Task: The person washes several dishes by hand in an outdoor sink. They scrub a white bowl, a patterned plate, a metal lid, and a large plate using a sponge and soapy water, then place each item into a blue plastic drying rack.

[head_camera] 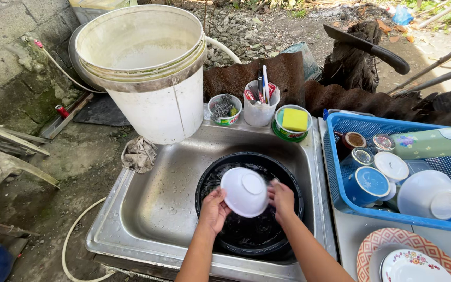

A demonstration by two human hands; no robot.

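Observation:
A small white bowl (245, 191) is held bottom-up over a black basin (211, 172) of dark water that sits in the steel sink (157, 188). My left hand (214, 209) grips the bowl's left rim. My right hand (282, 198) presses against its right rim; I cannot see whether it holds a sponge. Both forearms reach in from the lower edge.
A large white bucket (147, 68) stands at the sink's back left, with a crumpled rag (139, 153) beside it. Behind the sink are a tub with a scourer (224, 108), a cup of brushes (260, 102) and a green tub with a yellow sponge (293, 122). A blue basket (335, 156) with cups and bowls stands on the right, patterned plates (405, 258) below it.

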